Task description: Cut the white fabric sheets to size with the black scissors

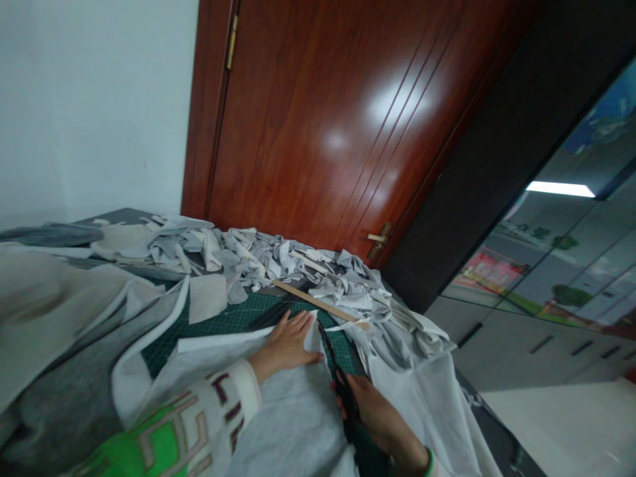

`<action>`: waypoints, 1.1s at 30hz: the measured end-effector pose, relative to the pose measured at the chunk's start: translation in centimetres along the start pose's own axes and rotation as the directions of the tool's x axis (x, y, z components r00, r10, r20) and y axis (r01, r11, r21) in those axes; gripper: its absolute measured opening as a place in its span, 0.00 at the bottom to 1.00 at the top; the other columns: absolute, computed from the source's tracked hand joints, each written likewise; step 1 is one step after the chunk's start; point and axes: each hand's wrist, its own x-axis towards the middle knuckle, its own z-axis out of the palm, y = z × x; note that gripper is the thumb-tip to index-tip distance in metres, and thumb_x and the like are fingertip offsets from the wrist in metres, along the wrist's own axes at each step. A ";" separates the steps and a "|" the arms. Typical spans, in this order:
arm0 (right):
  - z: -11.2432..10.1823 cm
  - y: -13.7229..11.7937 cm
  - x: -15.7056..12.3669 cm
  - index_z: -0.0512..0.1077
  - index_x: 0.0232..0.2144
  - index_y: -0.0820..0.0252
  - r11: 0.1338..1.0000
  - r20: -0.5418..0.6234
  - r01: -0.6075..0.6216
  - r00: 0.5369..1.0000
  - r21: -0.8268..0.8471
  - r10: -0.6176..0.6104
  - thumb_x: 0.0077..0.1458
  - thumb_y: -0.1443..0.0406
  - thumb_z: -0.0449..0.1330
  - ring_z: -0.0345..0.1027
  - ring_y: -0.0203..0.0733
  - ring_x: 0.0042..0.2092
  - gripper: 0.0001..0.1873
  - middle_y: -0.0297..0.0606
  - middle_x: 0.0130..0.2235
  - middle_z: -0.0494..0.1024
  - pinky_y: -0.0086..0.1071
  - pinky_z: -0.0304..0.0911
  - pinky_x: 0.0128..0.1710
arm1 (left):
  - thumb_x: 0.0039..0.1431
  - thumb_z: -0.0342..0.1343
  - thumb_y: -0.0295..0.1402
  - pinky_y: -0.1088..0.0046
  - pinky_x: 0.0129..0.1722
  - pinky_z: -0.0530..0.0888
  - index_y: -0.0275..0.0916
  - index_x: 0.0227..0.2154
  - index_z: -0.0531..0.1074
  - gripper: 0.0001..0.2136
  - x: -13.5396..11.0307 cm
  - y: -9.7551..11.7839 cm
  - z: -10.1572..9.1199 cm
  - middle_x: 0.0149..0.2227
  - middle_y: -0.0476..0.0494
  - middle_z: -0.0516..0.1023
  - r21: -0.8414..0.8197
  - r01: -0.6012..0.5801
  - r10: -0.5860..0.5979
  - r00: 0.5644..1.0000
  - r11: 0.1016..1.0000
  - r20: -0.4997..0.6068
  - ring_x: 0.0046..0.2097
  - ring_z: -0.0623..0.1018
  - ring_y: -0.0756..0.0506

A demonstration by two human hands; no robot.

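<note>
My left hand (289,344) lies flat, fingers stretched out, on a light grey piece of fabric (293,404) near its far corner. Black-handled scissors (342,392) are gripped in my right hand (370,407), their blades pointing away from me along the fabric's right edge. Whether the blades are apart is hard to make out. Under the fabric is a green cutting mat (218,321) with grid lines. Just beyond my left fingers, a wooden ruler (318,303) lies slantwise.
Heaps of grey and white fabric scraps (278,258) line the table's far side. Larger cloth (89,318) is piled at the left, and more fabric (412,391) hangs at the right. Behind stand a brown wooden door (318,132) and a cabinet with drawers (527,344).
</note>
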 end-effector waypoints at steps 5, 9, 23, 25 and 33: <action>-0.2 -0.8 -0.8 0.71 0.30 0.61 0.998 0.059 -0.062 0.996 -0.009 0.063 0.36 0.36 0.63 0.61 0.30 0.22 0.35 0.27 0.21 0.70 0.28 0.51 0.25 | 0.56 0.50 0.59 0.48 0.67 0.41 0.35 0.67 0.50 0.44 -0.1 0.3 -0.4 0.70 0.32 0.48 -0.004 0.007 -0.007 1.000 1.000 0.022 0.70 0.48 0.37; -0.3 -1.6 -1.0 0.70 0.30 0.60 0.996 0.097 -0.063 0.993 -0.064 0.069 0.38 0.37 0.64 0.60 0.31 0.23 0.33 0.27 0.22 0.69 0.29 0.48 0.25 | 0.57 0.49 0.60 0.49 0.67 0.41 0.35 0.67 0.50 0.44 -0.3 0.3 -0.6 0.69 0.31 0.48 -0.002 -0.001 0.001 1.000 1.000 0.025 0.70 0.48 0.37; -0.5 -2.1 -0.3 0.68 0.31 0.60 0.993 0.081 -0.097 0.992 -0.069 0.102 0.47 0.43 0.62 0.58 0.29 0.22 0.26 0.25 0.21 0.67 0.28 0.48 0.26 | 0.57 0.47 0.60 0.49 0.67 0.41 0.30 0.67 0.48 0.45 -0.3 0.5 -0.8 0.70 0.29 0.46 -0.006 0.006 -0.006 0.999 1.000 0.040 0.70 0.46 0.37; -0.5 -2.3 -0.2 0.68 0.30 0.60 0.993 0.090 -0.092 0.991 -0.074 0.099 0.48 0.44 0.62 0.58 0.30 0.22 0.25 0.25 0.21 0.67 0.28 0.48 0.26 | 0.58 0.45 0.60 0.48 0.66 0.41 0.30 0.67 0.48 0.44 -0.3 0.4 -0.7 0.70 0.29 0.46 -0.006 0.001 -0.001 0.999 1.000 0.038 0.70 0.46 0.37; 0.5 -2.5 0.6 0.66 0.28 0.59 0.993 0.070 -0.098 0.992 -0.069 0.103 0.49 0.44 0.62 0.58 0.29 0.21 0.24 0.25 0.20 0.66 0.27 0.47 0.23 | 0.59 0.44 0.59 0.48 0.66 0.41 0.32 0.67 0.49 0.42 -0.5 0.3 -0.6 0.69 0.28 0.48 -0.013 -0.018 0.018 1.000 1.000 0.011 0.70 0.47 0.36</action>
